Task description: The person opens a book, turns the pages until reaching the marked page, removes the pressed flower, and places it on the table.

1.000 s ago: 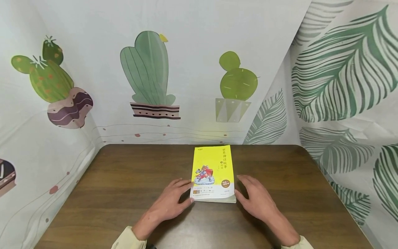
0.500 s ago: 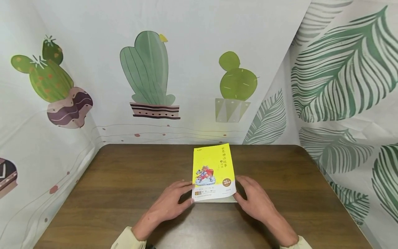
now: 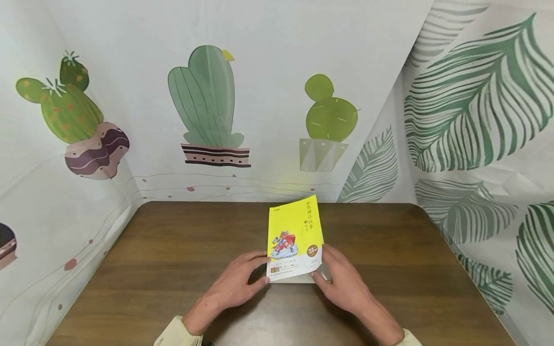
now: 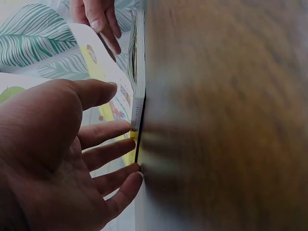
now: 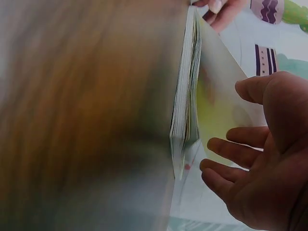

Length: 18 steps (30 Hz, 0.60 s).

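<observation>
A paperback book [image 3: 291,235] with a yellow-and-white cover lies on the brown table, its cover lifted at the right edge. Beside the spine is my left hand [image 3: 239,278]; in the left wrist view its spread fingertips [image 4: 129,143] touch the spine, thumb held apart above. My right hand [image 3: 346,281] is at the raised edge of the cover. Seen from the right wrist, the cover [image 5: 221,86] slants up from the page block [image 5: 186,91], and the extended fingers [image 5: 240,150] lie against its inner side, with the thumb at its edge.
The wooden table [image 3: 173,250] extends to both sides of the book. Behind it hangs a white cloth [image 3: 268,96] printed with cacti, and a leaf-patterned cloth [image 3: 467,105] hangs on the right.
The cover's right side has risen and swung leftward, with my right hand moving left along with it. My left hand stays by the spine.
</observation>
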Each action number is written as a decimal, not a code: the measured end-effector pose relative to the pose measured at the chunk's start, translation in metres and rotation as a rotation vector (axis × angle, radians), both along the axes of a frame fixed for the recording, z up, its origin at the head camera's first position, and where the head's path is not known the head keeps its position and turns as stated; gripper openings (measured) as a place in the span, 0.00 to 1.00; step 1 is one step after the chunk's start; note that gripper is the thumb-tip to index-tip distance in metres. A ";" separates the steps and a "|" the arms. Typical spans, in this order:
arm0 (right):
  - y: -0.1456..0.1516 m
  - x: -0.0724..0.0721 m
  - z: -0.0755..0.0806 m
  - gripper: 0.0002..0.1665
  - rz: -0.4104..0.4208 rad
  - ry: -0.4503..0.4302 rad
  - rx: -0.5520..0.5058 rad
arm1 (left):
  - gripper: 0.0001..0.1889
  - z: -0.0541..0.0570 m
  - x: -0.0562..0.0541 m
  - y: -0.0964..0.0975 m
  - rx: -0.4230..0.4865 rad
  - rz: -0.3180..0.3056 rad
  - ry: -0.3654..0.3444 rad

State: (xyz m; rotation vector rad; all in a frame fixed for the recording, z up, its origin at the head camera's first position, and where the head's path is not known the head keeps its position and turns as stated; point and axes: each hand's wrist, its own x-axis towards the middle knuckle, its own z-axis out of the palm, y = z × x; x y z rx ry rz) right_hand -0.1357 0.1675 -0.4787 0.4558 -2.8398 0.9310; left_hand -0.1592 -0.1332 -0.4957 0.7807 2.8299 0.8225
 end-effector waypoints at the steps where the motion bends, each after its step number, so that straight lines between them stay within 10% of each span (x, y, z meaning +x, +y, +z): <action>1: -0.003 0.001 0.000 0.36 0.009 -0.007 -0.012 | 0.26 0.000 0.000 0.000 0.000 -0.001 -0.003; 18: -0.045 0.015 0.001 0.47 0.223 -0.021 -0.062 | 0.27 -0.001 -0.003 -0.001 0.133 0.038 -0.035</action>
